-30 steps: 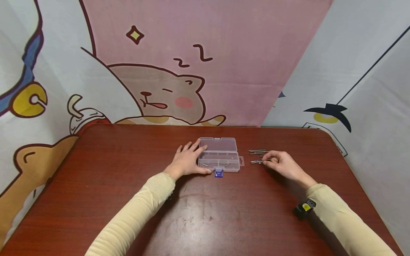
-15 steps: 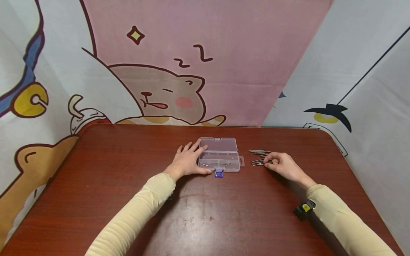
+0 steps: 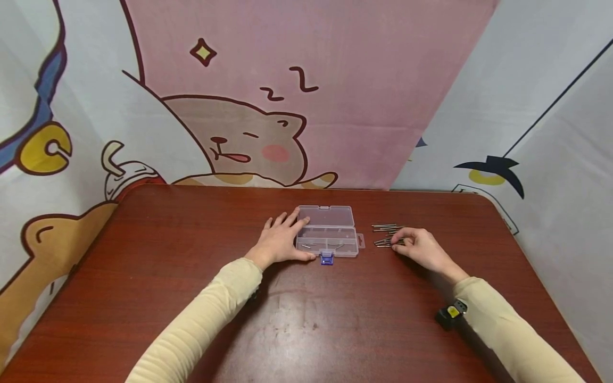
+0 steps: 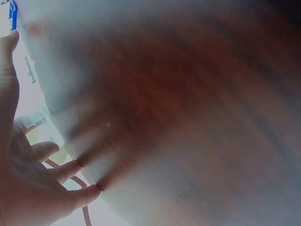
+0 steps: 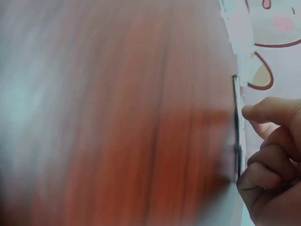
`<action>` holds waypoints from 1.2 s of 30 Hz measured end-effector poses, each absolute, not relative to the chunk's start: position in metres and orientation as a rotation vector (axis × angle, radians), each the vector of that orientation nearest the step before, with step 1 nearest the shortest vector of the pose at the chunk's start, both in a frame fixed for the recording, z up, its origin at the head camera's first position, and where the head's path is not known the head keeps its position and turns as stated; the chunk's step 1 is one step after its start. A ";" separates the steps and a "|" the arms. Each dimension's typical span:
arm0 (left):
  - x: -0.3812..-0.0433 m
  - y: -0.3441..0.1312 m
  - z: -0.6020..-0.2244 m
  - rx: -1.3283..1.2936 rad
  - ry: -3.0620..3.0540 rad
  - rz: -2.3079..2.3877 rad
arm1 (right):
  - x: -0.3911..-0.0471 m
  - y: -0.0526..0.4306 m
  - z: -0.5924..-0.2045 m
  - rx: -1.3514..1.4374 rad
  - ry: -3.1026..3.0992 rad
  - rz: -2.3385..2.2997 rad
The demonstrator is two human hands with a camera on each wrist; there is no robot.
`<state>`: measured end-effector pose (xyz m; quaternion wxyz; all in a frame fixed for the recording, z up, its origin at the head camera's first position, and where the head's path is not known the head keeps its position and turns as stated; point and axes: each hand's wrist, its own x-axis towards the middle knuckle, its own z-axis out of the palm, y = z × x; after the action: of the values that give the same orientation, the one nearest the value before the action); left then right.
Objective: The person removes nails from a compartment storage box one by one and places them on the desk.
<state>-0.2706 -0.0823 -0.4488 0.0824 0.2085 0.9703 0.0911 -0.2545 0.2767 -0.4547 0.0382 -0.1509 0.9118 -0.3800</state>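
A clear plastic compartment box stands on the table with its lid laid back and a blue latch at the front. A few thin metal pieces lie in its front compartments. My left hand rests spread against the box's left side, thumb at the front edge. To the right of the box is a loose group of thin, nail-like metal rods. My right hand reaches down to the nearer rods, fingers curled, thumb and index fingertips close to them. Whether a rod is pinched is unclear.
The reddish-brown wooden table stretches around the box on all sides. A cartoon-printed cloth hangs along its far edge. A hanging tab juts from the box's right side toward the rods.
My right hand has shifted slightly among the nearer rods, and these lie a little differently than before. My left hand and the box have stayed in place.
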 end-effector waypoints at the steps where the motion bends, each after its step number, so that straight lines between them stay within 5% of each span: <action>1: -0.271 -0.082 -0.449 0.623 2.898 0.270 | -0.254 0.274 -0.455 -0.466 2.796 -1.181; 22: -0.271 -0.083 -0.451 0.623 2.896 0.262 | -0.245 0.205 -0.451 -0.740 2.641 -1.429; 36: -0.270 -0.084 -0.452 0.620 2.873 0.236 | -0.246 0.188 -0.454 -0.798 2.614 -1.200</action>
<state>-0.2697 -0.0838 -0.4524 0.0966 0.2092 0.9698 0.0798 -0.2460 0.1875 -0.4539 0.0781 -0.2665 0.8731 -0.4007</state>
